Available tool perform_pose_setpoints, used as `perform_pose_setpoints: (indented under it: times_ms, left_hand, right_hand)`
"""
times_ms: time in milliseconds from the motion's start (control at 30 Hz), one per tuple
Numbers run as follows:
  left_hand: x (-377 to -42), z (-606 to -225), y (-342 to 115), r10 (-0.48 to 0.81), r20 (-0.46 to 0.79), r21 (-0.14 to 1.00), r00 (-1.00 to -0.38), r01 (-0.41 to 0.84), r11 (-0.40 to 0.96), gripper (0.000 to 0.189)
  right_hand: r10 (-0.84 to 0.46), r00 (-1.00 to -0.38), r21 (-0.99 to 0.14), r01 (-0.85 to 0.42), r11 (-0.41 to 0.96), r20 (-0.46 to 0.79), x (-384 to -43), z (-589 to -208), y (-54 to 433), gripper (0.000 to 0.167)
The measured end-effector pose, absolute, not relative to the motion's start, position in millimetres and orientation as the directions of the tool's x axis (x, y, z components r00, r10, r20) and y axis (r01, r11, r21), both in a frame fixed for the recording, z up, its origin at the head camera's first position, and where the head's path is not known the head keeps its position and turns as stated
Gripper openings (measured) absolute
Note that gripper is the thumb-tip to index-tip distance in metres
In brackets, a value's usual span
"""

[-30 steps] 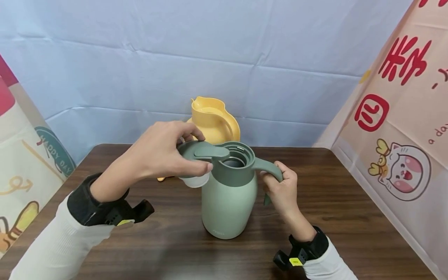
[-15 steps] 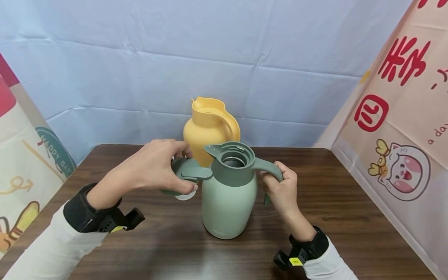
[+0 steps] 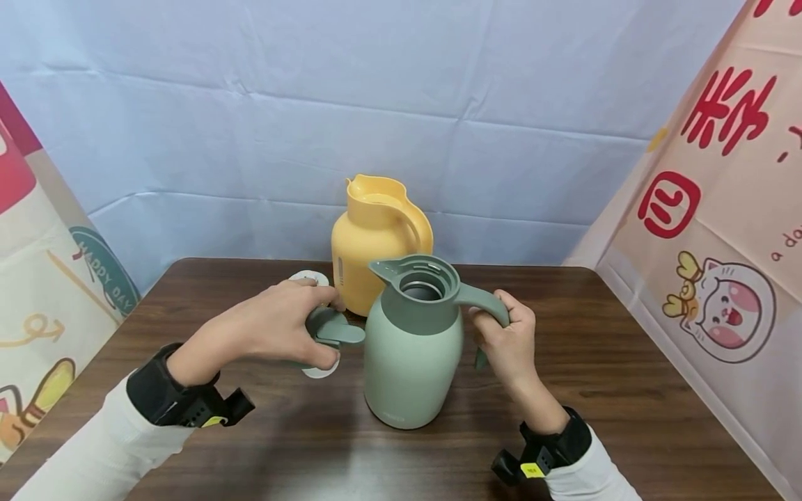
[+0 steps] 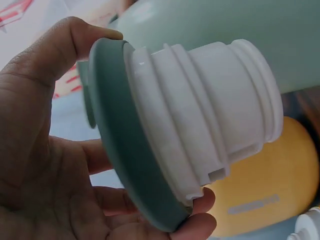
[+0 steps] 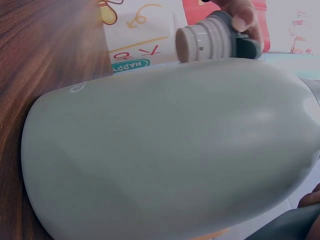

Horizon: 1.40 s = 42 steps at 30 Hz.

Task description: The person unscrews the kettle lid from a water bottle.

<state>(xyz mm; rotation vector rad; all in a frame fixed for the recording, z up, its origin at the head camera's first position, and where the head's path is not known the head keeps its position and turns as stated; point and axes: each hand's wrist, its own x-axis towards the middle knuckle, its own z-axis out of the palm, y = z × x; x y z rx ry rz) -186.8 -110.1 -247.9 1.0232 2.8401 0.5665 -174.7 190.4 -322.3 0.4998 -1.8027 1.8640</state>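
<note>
A pale green thermos jug [image 3: 410,376] stands upright on the table, its round mouth uncovered. My right hand [image 3: 510,337] grips the jug's dark green handle [image 3: 482,299]. To the left of the jug, my left hand [image 3: 278,323] holds the green lid [image 3: 335,331] above the table, apart from the jug. In the left wrist view, the thumb and fingers grasp the rim of this lid [image 4: 117,130], and its white threaded plug [image 4: 200,105] shows in full. The right wrist view shows the jug's side [image 5: 165,145] up close, with the lid's plug [image 5: 205,42] beyond it.
Behind the green jug stands a yellow jug [image 3: 357,257], its top uncovered. Left of it lies a small white round piece [image 3: 313,277], partly hidden by my left hand. The brown wooden table [image 3: 595,362] ends at a light blue cloth backdrop [image 3: 282,139].
My left hand has moved the lid off the green jug's spout, leftward and down. The yellow jug and the white piece have come into fuller view. My right hand stays on the handle.
</note>
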Motion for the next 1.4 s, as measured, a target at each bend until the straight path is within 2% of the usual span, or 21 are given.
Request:
perform_pose_setpoints:
  times_ms: [367, 533, 867, 1167, 1400]
  left_hand:
    - [-194, -273, -110, 0.604, -0.023, 0.395, -0.797, 0.548, 0.737, 0.046]
    - [-198, -284, -109, 0.621, -0.032, 0.388, -0.783, 0.563, 0.73, 0.048]
    - [-198, -297, -106, 0.619, -0.056, 0.171, -0.783, 0.603, 0.779, 0.046]
    - [-204, -308, -111, 0.705, -0.07, 0.241, -0.706, 0.674, 0.699, 0.05]
    - [-206, -309, -111, 0.694, -0.088, 0.257, -0.714, 0.657, 0.708, 0.046]
  right_hand:
    - [0.091, -0.811, -0.815, -0.58, 0.015, 0.578, -174, -322, 191, 0.035]
    - [0.088, -0.806, -0.81, -0.587, 0.014, 0.585, -175, -323, 191, 0.034]
    - [0.094, -0.813, -0.816, -0.578, -0.018, 0.574, -173, -320, 189, 0.034]
    - [0.091, -0.813, -0.817, -0.577, -0.002, 0.575, -173, -320, 189, 0.034]
    - [0.082, -0.815, -0.819, -0.574, 0.012, 0.573, -174, -321, 190, 0.034]
